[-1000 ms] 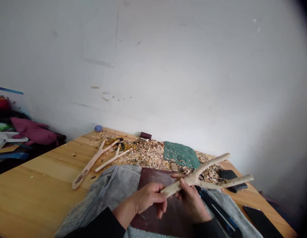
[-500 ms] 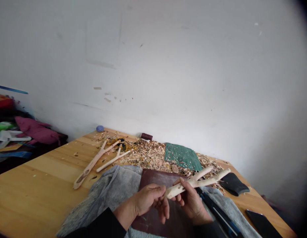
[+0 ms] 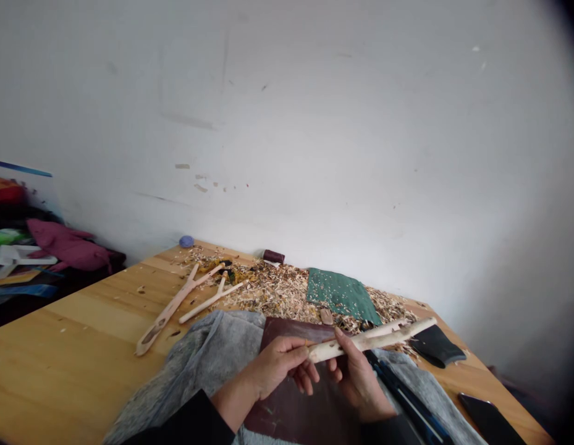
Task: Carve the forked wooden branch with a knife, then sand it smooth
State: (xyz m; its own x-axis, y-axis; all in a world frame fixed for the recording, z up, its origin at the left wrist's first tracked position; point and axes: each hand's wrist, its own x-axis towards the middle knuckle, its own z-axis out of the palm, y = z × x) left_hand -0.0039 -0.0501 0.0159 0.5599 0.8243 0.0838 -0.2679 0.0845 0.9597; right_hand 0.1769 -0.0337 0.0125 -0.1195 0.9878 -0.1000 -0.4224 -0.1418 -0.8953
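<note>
A peeled, pale forked stick point(image 3: 330, 352) is held above a dark red board or sheet point(image 3: 287, 330), its prongs pointing right. My right hand point(image 3: 356, 377) is closed around the handle, thumb lying on top. At the butt end, my left hand point(image 3: 284, 364) pinches with thumb and forefinger, the other fingers curled below. A tiny orange-yellow bit shows by the left fingertips, too small to name. The red surface rests on a grey cloth point(image 3: 198, 352). Beside my right wrist lies a long black and blue tool point(image 3: 402, 395), partly hidden.
Two more forked sticks, a larger one point(image 3: 168, 312) and a smaller one point(image 3: 212, 301), lie to the left. Wood shavings point(image 3: 277, 290) cover the back of the table, with a green cloth point(image 3: 340, 293) among them. A phone point(image 3: 490, 417) and a black folded item point(image 3: 437, 346) are at right.
The forked stick has rolled about its length, so its two prongs now nearly overlap. My left hand has moved up slightly to its butt end; my right hand keeps its grip.
</note>
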